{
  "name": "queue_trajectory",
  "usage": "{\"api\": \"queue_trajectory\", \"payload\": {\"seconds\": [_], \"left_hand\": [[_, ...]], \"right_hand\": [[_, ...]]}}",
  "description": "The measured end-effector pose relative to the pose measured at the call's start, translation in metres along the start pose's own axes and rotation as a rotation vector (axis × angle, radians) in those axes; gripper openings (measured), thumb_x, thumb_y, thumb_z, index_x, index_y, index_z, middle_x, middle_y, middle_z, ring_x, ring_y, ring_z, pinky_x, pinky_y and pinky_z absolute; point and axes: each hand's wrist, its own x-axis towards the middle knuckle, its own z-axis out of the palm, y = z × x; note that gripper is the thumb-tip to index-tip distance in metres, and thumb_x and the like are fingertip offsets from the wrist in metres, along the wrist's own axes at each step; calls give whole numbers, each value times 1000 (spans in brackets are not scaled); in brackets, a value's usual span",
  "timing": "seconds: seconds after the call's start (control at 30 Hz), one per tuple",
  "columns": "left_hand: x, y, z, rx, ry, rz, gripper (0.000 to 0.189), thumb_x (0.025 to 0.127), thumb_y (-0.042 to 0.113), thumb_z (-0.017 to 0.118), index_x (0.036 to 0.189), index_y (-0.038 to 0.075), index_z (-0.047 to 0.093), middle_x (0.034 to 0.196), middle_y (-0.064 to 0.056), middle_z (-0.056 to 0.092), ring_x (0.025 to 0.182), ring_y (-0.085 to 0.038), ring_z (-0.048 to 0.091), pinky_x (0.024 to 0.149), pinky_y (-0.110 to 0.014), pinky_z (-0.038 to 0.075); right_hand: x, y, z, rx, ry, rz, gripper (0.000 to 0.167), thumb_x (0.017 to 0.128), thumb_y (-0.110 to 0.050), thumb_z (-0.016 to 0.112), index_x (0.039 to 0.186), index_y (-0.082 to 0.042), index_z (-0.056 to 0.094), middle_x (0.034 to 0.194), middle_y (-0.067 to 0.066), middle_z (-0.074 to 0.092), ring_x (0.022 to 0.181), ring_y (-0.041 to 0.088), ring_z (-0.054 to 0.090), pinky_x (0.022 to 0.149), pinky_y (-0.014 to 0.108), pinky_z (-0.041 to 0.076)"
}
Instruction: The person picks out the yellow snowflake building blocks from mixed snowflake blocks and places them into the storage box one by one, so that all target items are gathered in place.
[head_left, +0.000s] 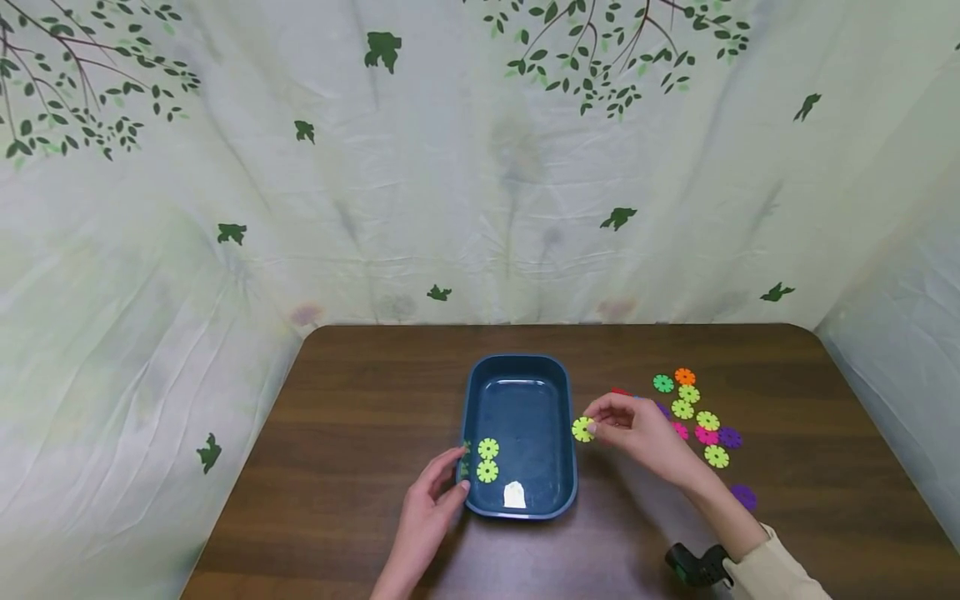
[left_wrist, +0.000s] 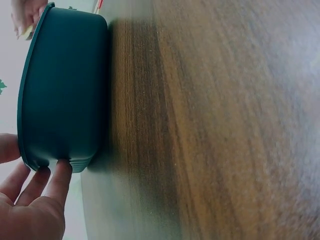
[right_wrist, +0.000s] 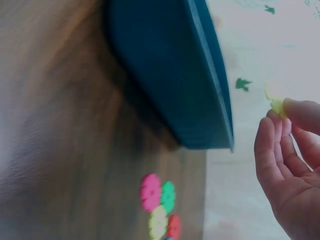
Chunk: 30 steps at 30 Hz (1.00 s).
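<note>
A dark blue rectangular basin (head_left: 525, 433) stands on the table, with two yellow-green notched plastic discs (head_left: 487, 448) lying inside near its left wall. My left hand (head_left: 426, 517) holds the basin's left edge near the front corner; in the left wrist view its fingers (left_wrist: 59, 182) press the outer wall below the rim and the thumb is at the rim. Between thumb and fingertips, my right hand (head_left: 645, 433) pinches another yellow-green notched disc (head_left: 582, 429), just outside the basin's right rim. The right wrist view shows this disc (right_wrist: 278, 107) edge-on, raised above the table.
Several loose notched discs, among them orange (head_left: 685, 377), green (head_left: 663, 383), pink (head_left: 707, 435) and purple (head_left: 730, 437) ones, lie scattered on the wooden table (head_left: 360, 417) at the right, partly behind the right hand. A leaf-printed cloth (head_left: 450, 167) hangs behind the table.
</note>
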Motion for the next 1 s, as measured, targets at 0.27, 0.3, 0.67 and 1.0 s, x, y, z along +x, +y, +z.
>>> {"api": "queue_trajectory", "payload": {"seconds": [0.27, 0.3, 0.67, 1.0], "left_hand": [[1, 0, 0, 2, 6, -4, 43, 90, -2, 65, 131, 9, 61, 136, -8, 55, 125, -33, 53, 98, -33, 48], [1, 0, 0, 0, 6, -3, 43, 90, -3, 65, 131, 9, 61, 136, -8, 55, 125, -33, 53, 98, -33, 48], [2, -2, 0, 2, 10, 1, 43, 90, -2, 66, 131, 9, 62, 136, -8, 55, 125, -33, 53, 98, -35, 47], [0, -2, 0, 5, 4, -9, 42, 90, 1, 67, 131, 11, 62, 137, -8, 55, 126, -32, 53, 98, -34, 47]], "right_hand": [[24, -15, 7, -5, -93, 0, 14, 90, -13, 73, 103, -11, 70, 92, 5, 68, 81, 30, 65, 72, 36, 58], [27, -16, 9, -9, -103, 4, 14, 90, -13, 73, 103, -11, 70, 92, 4, 69, 82, 29, 65, 73, 35, 58], [66, -21, 29, -120, -245, -88, 9, 89, -7, 71, 98, -7, 71, 86, 0, 68, 76, 16, 64, 71, 28, 56], [93, -36, 39, -255, -344, -45, 8, 89, -4, 70, 97, -7, 72, 84, 0, 68, 74, 17, 59, 69, 29, 55]]}}
